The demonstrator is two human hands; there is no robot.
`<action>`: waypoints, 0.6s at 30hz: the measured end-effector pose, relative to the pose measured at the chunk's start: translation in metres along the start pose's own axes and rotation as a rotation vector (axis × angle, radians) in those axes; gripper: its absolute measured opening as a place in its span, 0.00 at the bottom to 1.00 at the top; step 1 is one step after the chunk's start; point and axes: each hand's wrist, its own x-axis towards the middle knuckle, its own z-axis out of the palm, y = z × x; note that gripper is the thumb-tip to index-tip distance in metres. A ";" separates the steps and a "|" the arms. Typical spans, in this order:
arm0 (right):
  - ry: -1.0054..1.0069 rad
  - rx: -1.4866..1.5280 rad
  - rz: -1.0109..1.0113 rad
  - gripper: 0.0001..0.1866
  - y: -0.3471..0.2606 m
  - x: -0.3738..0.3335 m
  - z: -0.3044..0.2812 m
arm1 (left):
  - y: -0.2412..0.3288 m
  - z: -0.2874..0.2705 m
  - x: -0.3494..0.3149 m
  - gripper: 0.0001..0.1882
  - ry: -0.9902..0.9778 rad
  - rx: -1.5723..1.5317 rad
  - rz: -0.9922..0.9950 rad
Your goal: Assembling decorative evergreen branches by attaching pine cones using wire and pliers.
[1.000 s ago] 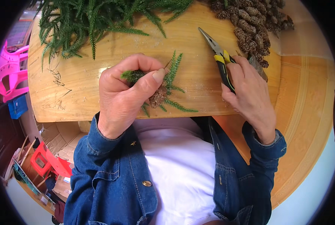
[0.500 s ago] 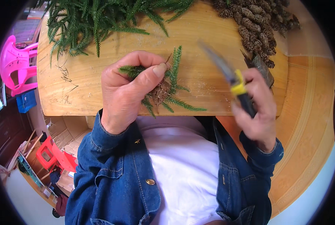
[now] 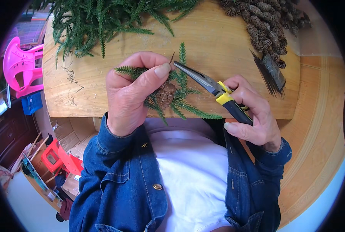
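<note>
- Left hand (image 3: 135, 87): thumb and forefinger pinched together on the base of a thin brown stem (image 3: 172, 58), green sprigs (image 3: 195, 111) gathered in the grip.
- Right hand (image 3: 253, 116): wrapped around the handles of the pliers (image 3: 207, 81); jaws look nearly together, tips just beside the stem, contact unclear.
- Doing it well, my judgement: firm left pinch so nothing slips; nip the stem close above the thumb, square on, clear of fingertip and needles; turn wrist gently, no yanking.
- Pinecone (image 3: 166, 95): just below the left thumb, sprigs around it, partly hidden by hand; stem end pokes up above the pinch.
- Right hand well apart from cone; only pliers reach over.
</note>
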 end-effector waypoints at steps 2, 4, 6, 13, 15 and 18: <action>-0.025 0.012 -0.076 0.19 0.003 0.001 -0.001 | -0.001 -0.001 0.000 0.07 -0.032 -0.009 0.005; -0.021 0.023 -0.032 0.20 0.000 0.001 0.000 | -0.002 -0.001 -0.002 0.07 -0.043 -0.011 0.008; -0.006 0.041 0.058 0.22 -0.002 0.001 0.001 | -0.004 -0.001 -0.002 0.07 -0.030 0.004 0.004; -0.007 0.030 0.017 0.19 0.005 0.003 0.001 | -0.008 -0.004 0.000 0.07 -0.053 -0.004 -0.026; -0.012 0.021 0.012 0.19 0.007 0.004 0.000 | -0.009 -0.005 0.001 0.07 -0.049 -0.009 -0.036; -0.008 -0.021 -0.053 0.12 0.009 0.007 0.000 | -0.010 -0.005 0.004 0.07 -0.042 -0.006 -0.060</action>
